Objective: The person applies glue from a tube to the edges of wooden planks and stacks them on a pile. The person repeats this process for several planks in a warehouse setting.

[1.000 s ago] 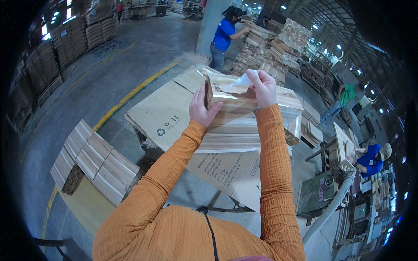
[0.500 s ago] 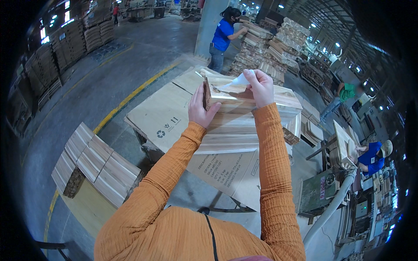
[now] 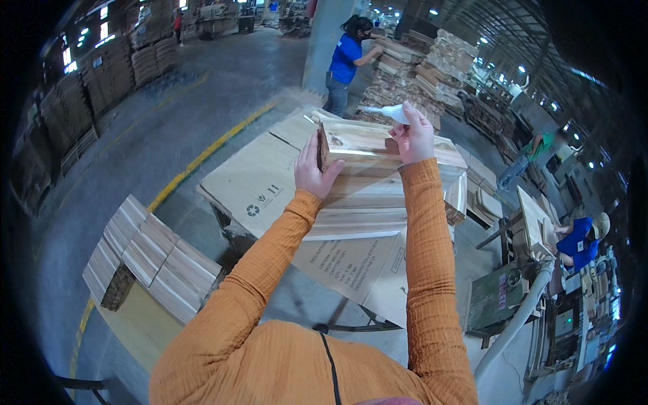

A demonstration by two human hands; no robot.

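My right hand (image 3: 414,138) is closed around a small white squeeze bottle (image 3: 393,113) with a thin nozzle. The bottle is raised above a pale wooden board (image 3: 364,142), its nozzle pointing left and clear of the wood. A brownish knot marks the board's top near its left end. Around that end my left hand (image 3: 312,170) grips the board, fingers along the dark end face and thumb on the near side. More boards (image 3: 358,219) lie against its near side on a cardboard-covered table (image 3: 236,179).
At lower left, wooden panels (image 3: 158,250) rest on a yellowish sheet. A person in a blue shirt (image 3: 345,57) stands beside stacked wood (image 3: 432,74) beyond the table. To the right are another blue-shirted person (image 3: 579,244), a green machine (image 3: 496,297) and a grey hose (image 3: 516,331).
My right hand has lifted the bottle and moved slightly right, taking its nozzle off the knot. The left hand stays on the board's end.
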